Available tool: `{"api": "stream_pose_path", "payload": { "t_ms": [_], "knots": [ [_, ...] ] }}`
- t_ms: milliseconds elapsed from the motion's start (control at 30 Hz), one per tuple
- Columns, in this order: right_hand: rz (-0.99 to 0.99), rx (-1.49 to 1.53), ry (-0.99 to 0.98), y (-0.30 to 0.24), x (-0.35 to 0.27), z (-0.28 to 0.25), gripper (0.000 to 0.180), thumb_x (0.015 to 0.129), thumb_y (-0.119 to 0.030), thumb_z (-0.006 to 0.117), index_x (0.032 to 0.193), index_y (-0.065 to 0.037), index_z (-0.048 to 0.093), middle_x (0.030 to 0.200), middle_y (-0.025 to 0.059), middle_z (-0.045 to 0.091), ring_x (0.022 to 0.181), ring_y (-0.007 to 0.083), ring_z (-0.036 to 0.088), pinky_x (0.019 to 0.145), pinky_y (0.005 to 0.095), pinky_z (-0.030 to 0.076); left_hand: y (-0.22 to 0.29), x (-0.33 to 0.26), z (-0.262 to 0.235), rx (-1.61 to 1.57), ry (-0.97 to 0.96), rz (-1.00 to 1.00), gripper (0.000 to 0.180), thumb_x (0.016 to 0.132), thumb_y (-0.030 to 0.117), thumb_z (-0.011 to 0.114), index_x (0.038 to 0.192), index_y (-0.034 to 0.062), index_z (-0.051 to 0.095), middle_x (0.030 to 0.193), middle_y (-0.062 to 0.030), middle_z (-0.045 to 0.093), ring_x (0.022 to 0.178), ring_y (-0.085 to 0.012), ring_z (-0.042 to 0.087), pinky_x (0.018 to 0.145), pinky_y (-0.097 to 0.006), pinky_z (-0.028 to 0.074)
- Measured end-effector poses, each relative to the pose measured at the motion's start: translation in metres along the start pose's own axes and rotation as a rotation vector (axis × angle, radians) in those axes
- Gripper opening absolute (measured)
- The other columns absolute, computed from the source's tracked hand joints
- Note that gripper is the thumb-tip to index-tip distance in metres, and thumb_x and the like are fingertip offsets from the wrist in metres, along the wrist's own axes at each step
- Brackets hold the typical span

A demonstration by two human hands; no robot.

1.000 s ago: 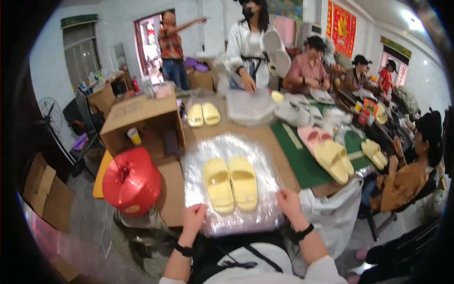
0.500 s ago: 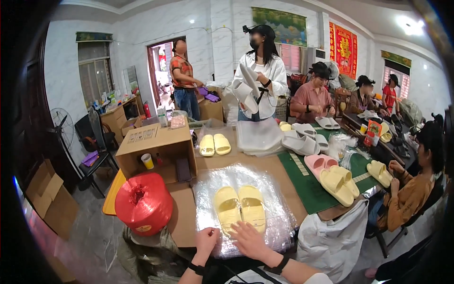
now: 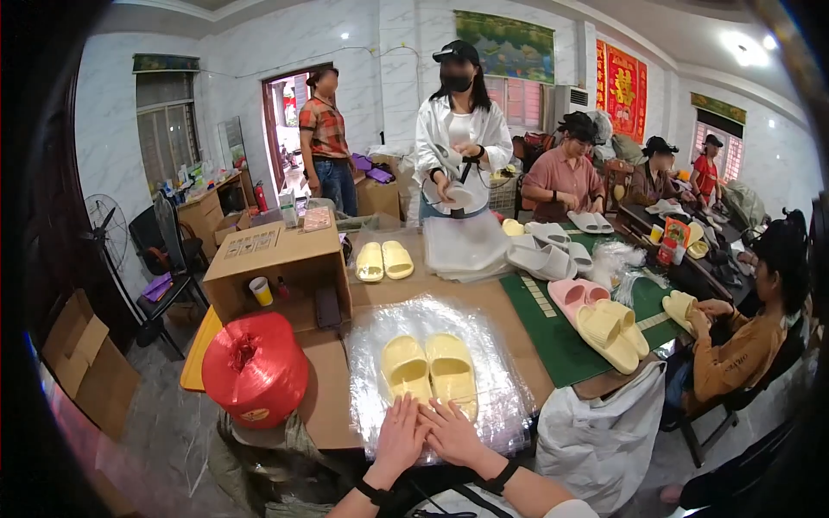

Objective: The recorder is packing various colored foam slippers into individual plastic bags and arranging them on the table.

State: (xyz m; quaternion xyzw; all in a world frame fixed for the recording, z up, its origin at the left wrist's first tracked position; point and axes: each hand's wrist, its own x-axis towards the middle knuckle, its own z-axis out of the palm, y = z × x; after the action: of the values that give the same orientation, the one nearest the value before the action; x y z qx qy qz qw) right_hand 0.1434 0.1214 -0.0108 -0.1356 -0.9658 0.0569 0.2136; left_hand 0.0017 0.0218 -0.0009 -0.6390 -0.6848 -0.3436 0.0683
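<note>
1. Head view looked down on a cardboard-covered table (image 3: 484, 302) where a pair of yellow slippers (image 3: 429, 369) lay side by side inside a clear plastic bag (image 3: 505, 393).
2. Left hand (image 3: 400, 432) lay flat on the near edge of the bag, fingers spread and pointing away from the person, gripping nothing; its fingertips ended just short of the slippers' heels.
3. Right hand (image 3: 451, 432) lay flat beside it, palm down and fingers loosely splayed, pressing the plastic rather than holding it; the two hands touched or nearly touched at the thumbs.
4. Each wrist wore a dark band.
5. A red spool of twine (image 3: 256, 369) sat just left of the bag, near an open cardboard box (image 3: 278, 268).
6. A second yellow pair (image 3: 384, 260) rested farther back, beside a stack of clear bags (image 3: 466, 246).
7. On the green mat (image 3: 561, 341) to the right lay pink and yellow slippers (image 3: 600, 321).
8. Other people stood and sat around the far and right sides of the table.
</note>
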Motion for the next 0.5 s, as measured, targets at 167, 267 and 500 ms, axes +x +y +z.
{"api": "stream_pose_path", "payload": {
  "t_ms": [167,267,500],
  "knots": [
    [0.117,0.063,0.083,0.020,-0.015,0.019,0.057,0.097,-0.031,0.051,0.146,-0.003,0.042,0.152,0.0168,0.041,0.142,0.0346,0.036,0.117,0.0514,0.026,-0.010,-0.008,0.020,0.055,-0.063,-0.041,0.059,0.094,0.027,0.058,0.144,-0.0002,0.043,0.151,-0.0244,0.039,0.140,-0.0424,0.035,0.115,-0.051,0.029],
    [0.219,-0.027,0.088,0.029,-0.021,-0.010,0.064,0.095,-0.036,0.056,0.146,-0.001,0.040,0.152,0.0189,0.041,0.140,0.0380,0.036,0.116,0.0497,0.028,-0.009,-0.006,0.016,0.045,-0.078,-0.081,0.058,0.093,0.025,0.059,0.143,-0.0001,0.044,0.151,-0.0249,0.039,0.141,-0.0429,0.034,0.115,-0.051,0.029],
    [0.352,0.071,0.183,0.055,-0.056,-0.016,0.067,0.093,-0.037,0.060,0.145,0.002,0.040,0.150,0.0210,0.041,0.139,0.0394,0.038,0.116,0.0494,0.028,-0.013,-0.009,0.021,0.085,-0.040,-0.051,0.057,0.091,0.026,0.062,0.140,0.0008,0.047,0.150,-0.0228,0.041,0.140,-0.0417,0.035,0.115,-0.051,0.029]
  ]
}}
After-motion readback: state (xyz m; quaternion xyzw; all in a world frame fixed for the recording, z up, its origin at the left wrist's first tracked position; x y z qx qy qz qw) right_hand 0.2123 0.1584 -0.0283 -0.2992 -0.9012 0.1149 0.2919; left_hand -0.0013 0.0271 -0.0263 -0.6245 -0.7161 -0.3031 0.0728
